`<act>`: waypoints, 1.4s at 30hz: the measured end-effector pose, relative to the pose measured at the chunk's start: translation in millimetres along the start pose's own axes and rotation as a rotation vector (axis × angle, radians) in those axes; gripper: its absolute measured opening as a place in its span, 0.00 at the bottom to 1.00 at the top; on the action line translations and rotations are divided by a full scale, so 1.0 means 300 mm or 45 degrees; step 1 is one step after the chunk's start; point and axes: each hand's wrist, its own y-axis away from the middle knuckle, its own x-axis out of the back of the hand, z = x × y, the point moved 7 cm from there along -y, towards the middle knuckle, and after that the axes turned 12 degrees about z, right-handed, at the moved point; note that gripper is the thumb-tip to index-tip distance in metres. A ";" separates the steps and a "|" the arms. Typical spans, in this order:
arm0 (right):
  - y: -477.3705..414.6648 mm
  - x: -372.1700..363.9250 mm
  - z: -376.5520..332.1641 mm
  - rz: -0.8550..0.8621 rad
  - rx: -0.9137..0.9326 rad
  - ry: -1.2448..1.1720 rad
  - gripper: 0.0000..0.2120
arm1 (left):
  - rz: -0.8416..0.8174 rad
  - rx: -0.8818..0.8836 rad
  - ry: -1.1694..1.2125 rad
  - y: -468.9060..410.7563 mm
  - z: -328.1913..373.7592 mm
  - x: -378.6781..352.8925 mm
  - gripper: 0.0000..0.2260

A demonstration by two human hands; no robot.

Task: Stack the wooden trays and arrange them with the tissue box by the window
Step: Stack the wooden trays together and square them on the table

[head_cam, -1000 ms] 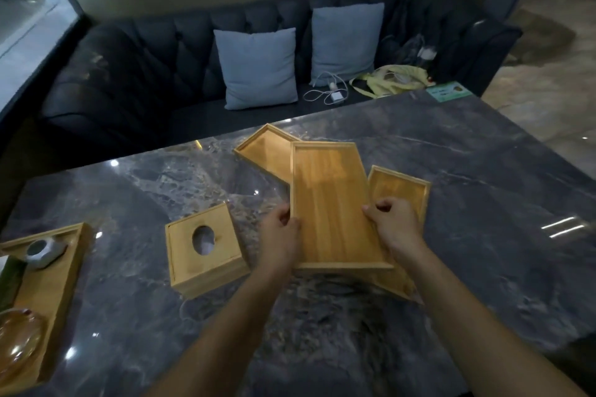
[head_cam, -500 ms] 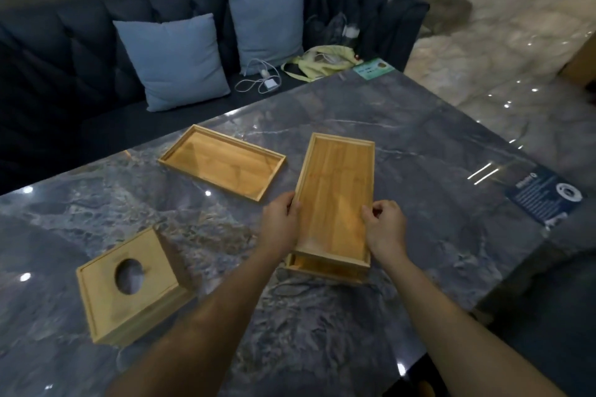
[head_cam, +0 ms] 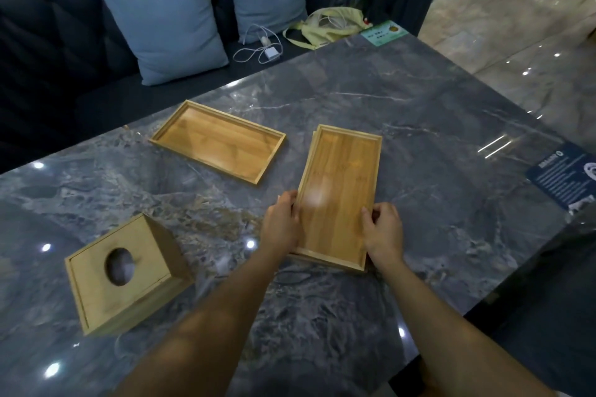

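While both hands clasp the stack (head_cam: 338, 196) at its near end, the job reads as partly done. Left hand (head_cam: 281, 225) has fingers curled against the stack's left long edge; right hand (head_cam: 383, 232) pinches the right long edge, thumb on the rim. Both are gripping, not released. Stack: one tray seated on another, a second rim showing as a thin doubled line at the far end and along the near edge, so the two sit almost square, slightly offset. It rests on the table (head_cam: 435, 113), right of centre, directly in front of the person. Long axis runs away from the person, far end leaning a little to the right. A third tray (head_cam: 219, 142) lies by itself, up and left of the stack, near it but apart; its long axis runs crosswise, far-left to near-right, open side up. Tissue box (head_cam: 124, 274) sits near-left, well apart from the stack, hole facing up, turned askew to the table edge. No window in view, so I cannot tell which way the final spot lies. Judged remaining: add the loose tray, then carry stack and box to the window side and line them up.
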 end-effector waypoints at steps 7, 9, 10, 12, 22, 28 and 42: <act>-0.014 -0.001 0.028 -0.199 -0.014 0.020 0.25 | -0.177 -0.065 0.087 0.053 -0.004 0.000 0.23; -0.009 -0.015 0.029 -0.262 -0.026 0.012 0.23 | -0.229 -0.001 0.163 0.082 -0.025 0.000 0.25; -0.004 -0.023 0.027 -0.285 -0.028 0.001 0.20 | -0.244 0.063 0.243 0.096 -0.032 -0.004 0.23; -0.002 -0.036 0.019 -0.321 -0.028 -0.020 0.18 | -0.255 0.176 0.401 0.121 -0.041 -0.017 0.20; -0.028 0.025 -0.002 -0.501 0.108 -0.235 0.24 | -0.390 0.034 0.430 0.203 -0.008 -0.074 0.30; 0.097 0.126 0.091 -0.385 0.534 -0.006 0.25 | -0.354 -0.354 -0.133 0.248 -0.058 -0.070 0.21; 0.153 0.170 0.089 -0.138 0.963 0.265 0.10 | -0.213 -0.590 -0.541 0.288 -0.012 -0.048 0.10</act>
